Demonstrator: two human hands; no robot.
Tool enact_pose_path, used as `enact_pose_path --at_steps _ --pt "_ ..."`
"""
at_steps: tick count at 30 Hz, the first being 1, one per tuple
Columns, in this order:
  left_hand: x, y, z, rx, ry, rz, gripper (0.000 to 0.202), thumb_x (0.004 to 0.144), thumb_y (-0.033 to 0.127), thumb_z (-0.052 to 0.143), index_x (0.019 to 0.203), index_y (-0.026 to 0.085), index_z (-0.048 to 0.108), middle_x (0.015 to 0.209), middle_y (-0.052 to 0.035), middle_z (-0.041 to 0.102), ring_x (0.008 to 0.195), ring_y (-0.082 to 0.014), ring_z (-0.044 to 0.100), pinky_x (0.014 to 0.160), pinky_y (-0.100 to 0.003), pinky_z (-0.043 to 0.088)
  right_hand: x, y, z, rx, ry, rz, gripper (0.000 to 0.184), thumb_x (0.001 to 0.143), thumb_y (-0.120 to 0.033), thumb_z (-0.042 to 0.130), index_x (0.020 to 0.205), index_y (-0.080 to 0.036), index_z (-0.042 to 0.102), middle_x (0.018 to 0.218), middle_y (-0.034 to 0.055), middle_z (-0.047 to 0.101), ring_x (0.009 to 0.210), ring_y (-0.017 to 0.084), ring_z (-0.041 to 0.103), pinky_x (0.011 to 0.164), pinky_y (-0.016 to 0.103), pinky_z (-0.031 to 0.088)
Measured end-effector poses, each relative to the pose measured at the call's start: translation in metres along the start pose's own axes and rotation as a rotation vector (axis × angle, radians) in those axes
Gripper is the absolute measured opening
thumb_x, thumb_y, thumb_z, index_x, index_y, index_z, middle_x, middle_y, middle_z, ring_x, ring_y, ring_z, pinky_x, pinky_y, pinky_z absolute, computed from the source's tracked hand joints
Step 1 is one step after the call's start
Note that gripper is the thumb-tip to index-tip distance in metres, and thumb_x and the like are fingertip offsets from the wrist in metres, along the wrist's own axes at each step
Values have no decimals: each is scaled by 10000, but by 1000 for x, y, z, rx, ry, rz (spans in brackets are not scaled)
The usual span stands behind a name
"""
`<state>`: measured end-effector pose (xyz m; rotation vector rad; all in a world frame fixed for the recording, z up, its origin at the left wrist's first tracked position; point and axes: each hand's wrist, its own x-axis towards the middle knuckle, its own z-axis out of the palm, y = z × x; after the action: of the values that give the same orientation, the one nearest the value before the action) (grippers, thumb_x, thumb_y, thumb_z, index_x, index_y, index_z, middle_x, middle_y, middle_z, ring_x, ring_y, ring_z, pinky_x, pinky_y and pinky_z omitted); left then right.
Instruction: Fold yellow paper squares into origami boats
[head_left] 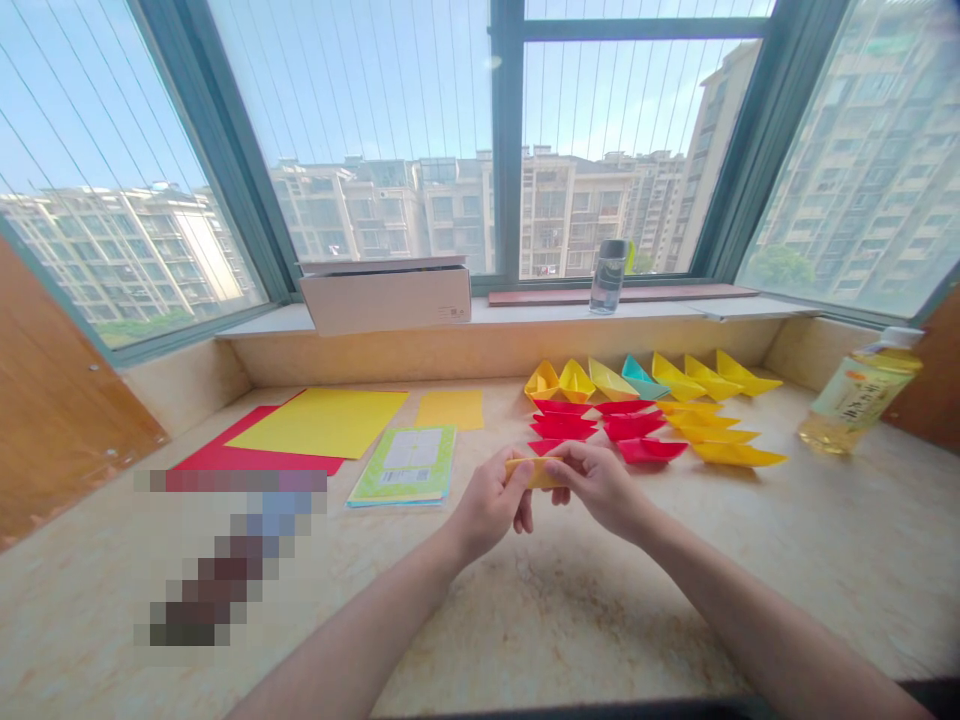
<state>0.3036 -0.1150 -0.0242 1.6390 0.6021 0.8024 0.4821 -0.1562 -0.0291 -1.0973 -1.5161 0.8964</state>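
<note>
Sunlit stone counter (570,620), folded yellow paper (534,473) pinched between my hands

Tall windows (645,120) look out on apartment blocks, and on the sill behind the counter sit a cardboard box (386,297) and a water bottle (609,276). From my head camera, I see my left hand (487,505) and right hand (600,488) both closed on the paper, holding it up off the counter with my fingers pinching it from either end. Just past my hands lie red paper boats (592,425), with yellow paper boats (712,432) beside them. Behind those runs a back row of yellow boats with one teal boat (643,378). Further left lie a red sheet (217,458), a yellow sheet (319,422), a small orange-yellow sheet (450,410) and a green paper packet (403,466). A drink bottle (861,393) lies at the far right. A pixelated patch (232,550) hides part of the counter, so I cannot tell what is there.
</note>
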Motion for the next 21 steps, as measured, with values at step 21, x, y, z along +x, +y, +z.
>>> enact_pose_path --at_steps 21 --pt "-2 1 -2 112 93 -17 578 920 638 376 654 155 551 415 7 530 322 -85 460 345 -178 290 -7 -7 10 4 12 1 409 924 -552 515 794 -174 603 630 24 645 533 144 595 503 255 460"
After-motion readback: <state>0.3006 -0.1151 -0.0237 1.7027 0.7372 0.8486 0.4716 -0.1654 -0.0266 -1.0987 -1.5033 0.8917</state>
